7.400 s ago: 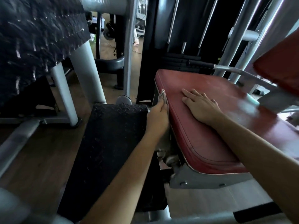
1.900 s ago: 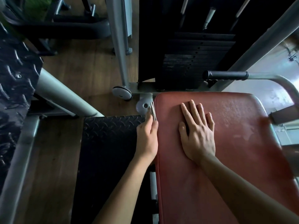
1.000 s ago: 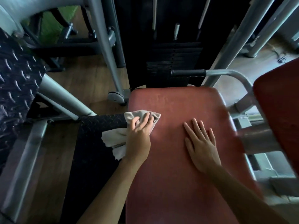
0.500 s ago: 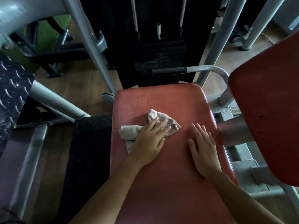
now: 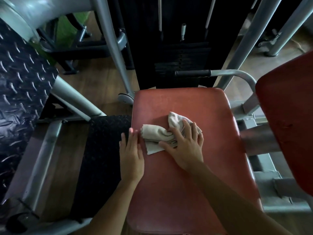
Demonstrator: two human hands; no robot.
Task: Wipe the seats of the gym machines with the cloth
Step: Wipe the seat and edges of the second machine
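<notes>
On one seat (image 5: 183, 197), right hand (image 5: 185, 148) holds one cloth (image 5: 157, 133), left hand (image 5: 132, 155) flat.

Dim, bluish indoor light; daylight from upper right; wide-angle bending and blur at edges
</notes>
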